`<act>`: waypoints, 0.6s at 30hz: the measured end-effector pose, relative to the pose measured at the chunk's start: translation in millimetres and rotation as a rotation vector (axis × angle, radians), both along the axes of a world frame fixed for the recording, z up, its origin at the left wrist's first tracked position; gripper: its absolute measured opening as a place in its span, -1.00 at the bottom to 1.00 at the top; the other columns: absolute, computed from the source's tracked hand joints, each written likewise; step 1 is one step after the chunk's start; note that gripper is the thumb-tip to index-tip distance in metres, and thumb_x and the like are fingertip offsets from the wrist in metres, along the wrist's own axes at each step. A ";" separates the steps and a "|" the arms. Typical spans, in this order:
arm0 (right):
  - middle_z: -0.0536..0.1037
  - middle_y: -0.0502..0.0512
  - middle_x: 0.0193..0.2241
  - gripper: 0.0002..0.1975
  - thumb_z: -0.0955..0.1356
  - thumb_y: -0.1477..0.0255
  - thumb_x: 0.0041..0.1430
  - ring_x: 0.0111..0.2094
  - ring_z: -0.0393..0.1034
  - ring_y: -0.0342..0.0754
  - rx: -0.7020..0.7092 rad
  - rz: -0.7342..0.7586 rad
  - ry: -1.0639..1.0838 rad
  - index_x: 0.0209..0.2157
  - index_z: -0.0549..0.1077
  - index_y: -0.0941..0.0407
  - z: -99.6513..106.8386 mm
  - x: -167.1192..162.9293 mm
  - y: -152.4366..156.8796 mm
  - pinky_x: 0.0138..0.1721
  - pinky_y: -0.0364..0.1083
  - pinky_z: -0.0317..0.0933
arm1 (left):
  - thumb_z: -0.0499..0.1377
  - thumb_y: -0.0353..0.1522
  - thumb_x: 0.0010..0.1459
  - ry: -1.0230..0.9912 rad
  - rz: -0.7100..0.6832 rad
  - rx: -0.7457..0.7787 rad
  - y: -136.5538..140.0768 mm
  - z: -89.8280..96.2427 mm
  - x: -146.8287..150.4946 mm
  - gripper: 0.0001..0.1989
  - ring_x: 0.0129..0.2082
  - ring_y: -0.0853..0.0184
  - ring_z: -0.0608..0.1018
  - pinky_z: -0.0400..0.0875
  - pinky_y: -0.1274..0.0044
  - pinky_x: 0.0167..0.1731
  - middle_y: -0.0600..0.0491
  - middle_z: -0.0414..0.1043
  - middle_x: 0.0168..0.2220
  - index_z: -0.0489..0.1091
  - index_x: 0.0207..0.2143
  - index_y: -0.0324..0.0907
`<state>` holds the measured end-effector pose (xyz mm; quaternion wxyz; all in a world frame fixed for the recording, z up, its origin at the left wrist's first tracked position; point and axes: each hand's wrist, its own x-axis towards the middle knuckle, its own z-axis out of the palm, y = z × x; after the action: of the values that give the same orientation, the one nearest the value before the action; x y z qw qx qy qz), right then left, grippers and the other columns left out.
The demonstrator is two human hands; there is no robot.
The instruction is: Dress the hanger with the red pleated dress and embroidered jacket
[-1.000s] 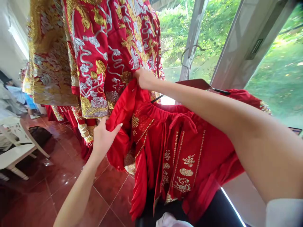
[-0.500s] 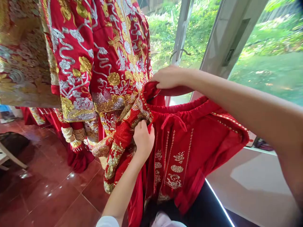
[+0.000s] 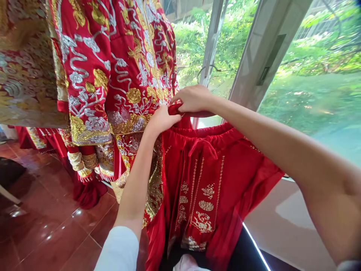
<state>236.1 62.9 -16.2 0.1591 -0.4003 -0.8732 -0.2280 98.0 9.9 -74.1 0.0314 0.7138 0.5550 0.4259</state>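
Observation:
My left hand (image 3: 163, 120) is closed on the upper edge of a red embroidered jacket (image 3: 154, 188), thumb on top. Close beside it, my right hand (image 3: 194, 98) pinches the same red cloth, with a fold running between the two hands. Just below hangs a red skirt (image 3: 234, 173) with a gathered waistband, a cord tied in a bow at its front and gold embroidered panels. My left forearm covers much of the jacket's gold-patterned front.
Red jackets with silver and gold embroidery (image 3: 135, 75) hang close on the left. A framed window (image 3: 245, 56) stands behind on the right, above a white wall (image 3: 299, 214). Dark red tiles (image 3: 64, 233) cover the floor, with a chair leg (image 3: 9, 195) at far left.
My left hand has moved up from the jacket's beaded front edge to its top, beside my right hand. The jacket's front has dropped out of its bunched fold. The view has shifted slightly.

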 end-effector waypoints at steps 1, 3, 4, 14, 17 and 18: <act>0.56 0.13 -0.30 -0.61 0.36 0.39 -0.01 -0.23 0.37 0.06 0.004 -0.003 0.002 -0.07 0.53 0.03 0.1 0.0 1.9 -0.30 -0.06 0.05 | 0.19 -0.35 -0.05 0.034 -0.049 -0.066 7.7 7.5 1.4 -0.78 -0.29 0.19 0.52 0.38 0.41 -0.30 -0.07 0.49 -0.32 0.40 -0.29 -0.23; 0.56 0.15 -0.30 -0.62 0.36 0.41 -0.01 -0.24 0.37 0.07 0.010 -0.014 -0.004 -0.09 0.54 0.05 0.7 -0.4 5.6 -0.30 -0.05 0.06 | 0.20 -0.32 -0.06 0.077 -0.052 -0.078 14.4 12.6 7.1 -0.76 -0.30 0.17 0.53 0.39 0.40 -0.32 -0.08 0.51 -0.31 0.41 -0.29 -0.22; 0.56 0.15 -0.30 -0.62 0.36 0.42 -0.01 -0.24 0.37 0.07 0.012 -0.022 -0.011 -0.09 0.55 0.05 1.2 -0.9 6.8 -0.29 -0.04 0.07 | 0.23 -0.28 -0.08 0.095 -0.015 -0.053 14.1 11.3 10.6 -0.68 -0.27 0.14 0.54 0.39 0.38 -0.29 -0.09 0.51 -0.26 0.40 -0.24 -0.22; 0.53 0.02 -0.37 -0.66 0.35 0.44 0.12 -0.34 0.37 -0.16 -0.458 0.057 -0.333 -0.05 0.52 0.20 42.6 -7.1 7.4 -0.31 -0.13 0.19 | 0.32 -0.23 -0.14 0.227 0.105 0.031 32.2 -6.1 7.9 -0.65 -0.24 0.11 0.53 0.38 0.37 -0.28 -0.08 0.51 -0.25 0.44 -0.27 -0.19; 0.53 0.04 -0.23 -0.62 0.30 0.32 0.21 -0.22 0.39 -0.16 -0.550 0.180 -0.149 -0.01 0.47 0.20 62.8 2.9 -4.8 -0.23 -0.14 0.20 | 0.33 -0.24 -0.15 0.252 0.048 0.011 37.5 -7.1 4.1 -0.72 -0.30 0.15 0.52 0.36 0.37 -0.28 -0.06 0.50 -0.35 0.46 -0.38 -0.21; 0.53 0.05 -0.21 -0.63 0.31 0.31 0.20 -0.19 0.39 -0.15 -0.505 0.223 -0.070 -0.02 0.48 0.20 64.4 8.2 -11.8 -0.20 -0.13 0.20 | 0.32 -0.25 -0.15 0.254 0.032 0.004 37.5 -7.8 4.2 -0.75 -0.33 0.16 0.52 0.35 0.36 -0.29 -0.05 0.49 -0.38 0.46 -0.42 -0.21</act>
<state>244.3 51.1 48.2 0.0480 -0.3208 -0.9459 0.0022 102.3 47.4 -81.9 -0.0473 0.7532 0.5649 0.3336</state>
